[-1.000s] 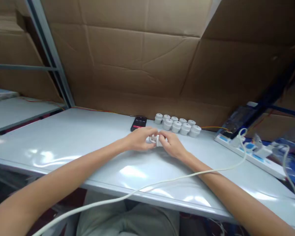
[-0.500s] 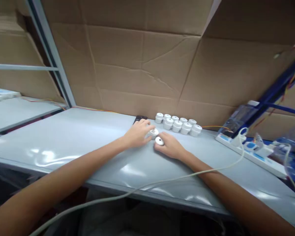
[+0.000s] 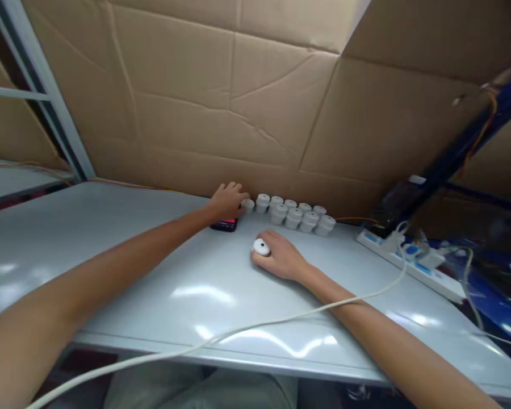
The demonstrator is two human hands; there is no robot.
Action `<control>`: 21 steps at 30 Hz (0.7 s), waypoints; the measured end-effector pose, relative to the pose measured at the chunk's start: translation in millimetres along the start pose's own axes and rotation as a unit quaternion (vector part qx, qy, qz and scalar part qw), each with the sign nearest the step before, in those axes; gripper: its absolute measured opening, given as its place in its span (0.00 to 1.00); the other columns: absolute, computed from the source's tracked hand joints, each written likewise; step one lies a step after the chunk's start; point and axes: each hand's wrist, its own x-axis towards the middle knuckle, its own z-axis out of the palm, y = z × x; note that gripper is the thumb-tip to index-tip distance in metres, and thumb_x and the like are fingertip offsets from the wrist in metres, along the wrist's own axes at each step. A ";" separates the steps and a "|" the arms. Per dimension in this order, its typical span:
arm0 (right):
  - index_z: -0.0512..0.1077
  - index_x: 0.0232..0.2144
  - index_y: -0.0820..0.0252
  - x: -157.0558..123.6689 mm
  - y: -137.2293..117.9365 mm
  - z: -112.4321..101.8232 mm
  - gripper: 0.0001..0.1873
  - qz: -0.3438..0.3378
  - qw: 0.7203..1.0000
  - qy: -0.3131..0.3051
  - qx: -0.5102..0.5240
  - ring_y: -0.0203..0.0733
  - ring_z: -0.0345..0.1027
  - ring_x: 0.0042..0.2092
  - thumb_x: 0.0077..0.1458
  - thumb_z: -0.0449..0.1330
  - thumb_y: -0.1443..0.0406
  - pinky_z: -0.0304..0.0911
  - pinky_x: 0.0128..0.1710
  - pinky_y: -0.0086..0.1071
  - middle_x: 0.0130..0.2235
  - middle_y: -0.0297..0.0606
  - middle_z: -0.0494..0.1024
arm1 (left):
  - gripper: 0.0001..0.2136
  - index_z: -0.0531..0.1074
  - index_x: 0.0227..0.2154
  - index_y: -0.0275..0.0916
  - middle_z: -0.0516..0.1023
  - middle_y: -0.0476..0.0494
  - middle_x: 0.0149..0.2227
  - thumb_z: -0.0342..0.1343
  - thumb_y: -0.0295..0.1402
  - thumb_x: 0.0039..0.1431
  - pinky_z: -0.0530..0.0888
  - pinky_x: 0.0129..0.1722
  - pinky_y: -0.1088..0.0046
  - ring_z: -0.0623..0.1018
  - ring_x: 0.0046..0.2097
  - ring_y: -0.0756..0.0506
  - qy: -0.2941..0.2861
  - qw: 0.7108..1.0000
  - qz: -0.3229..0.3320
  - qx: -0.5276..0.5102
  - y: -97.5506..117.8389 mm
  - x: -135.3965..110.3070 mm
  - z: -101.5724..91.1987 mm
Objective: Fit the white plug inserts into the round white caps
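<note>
My right hand (image 3: 281, 255) is closed around a small white round device (image 3: 261, 246) with a dark dot on top, low over the grey table (image 3: 162, 272). Farther back, the fingers of my left hand (image 3: 229, 201) grip another white round device (image 3: 249, 205) at the left end of a double row of similar white devices (image 3: 294, 215). A black phone-like device (image 3: 225, 225) with a red lit strip lies just under my left wrist, partly hidden by it.
A white power strip (image 3: 413, 264) with plugs lies at the right. Its white cable (image 3: 255, 324) crosses over my right forearm and along the table's front. Cardboard (image 3: 221, 130) stands behind the table, with a metal post (image 3: 46, 96) at the left.
My left hand has moved back from beside my right hand, taking a white device to the left end of the row. My right hand keeps hold of its device. The camera view has shifted.
</note>
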 end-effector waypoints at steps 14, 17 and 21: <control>0.70 0.42 0.57 -2.7 5.0 0.3 0.12 -0.035 0.998 0.020 0.055 0.46 0.68 0.46 0.56 0.64 0.61 0.64 0.49 0.40 0.45 0.41 0.72 | 0.25 0.71 0.59 0.44 0.70 0.35 0.60 0.55 0.34 0.57 0.64 0.58 0.53 0.66 0.62 0.33 -0.026 0.999 0.042 -0.001 13.8 44.4 5.6; 0.69 0.46 0.56 -0.3 9.4 -0.2 0.16 -0.042 0.992 0.051 0.109 0.47 0.68 0.50 0.57 0.65 0.59 0.64 0.52 0.41 0.49 0.42 0.72 | 0.25 0.72 0.59 0.44 0.72 0.35 0.59 0.56 0.34 0.57 0.65 0.58 0.52 0.66 0.61 0.33 -0.028 0.999 0.038 -0.022 23.8 48.8 7.2; 0.68 0.48 0.57 8.0 24.2 0.5 0.17 0.025 0.974 0.137 0.180 0.43 0.69 0.45 0.58 0.62 0.59 0.67 0.47 0.39 0.49 0.42 0.71 | 0.20 0.77 0.52 0.40 0.76 0.34 0.56 0.56 0.36 0.58 0.65 0.58 0.52 0.66 0.62 0.33 -0.006 0.997 0.052 -0.048 32.4 37.8 0.0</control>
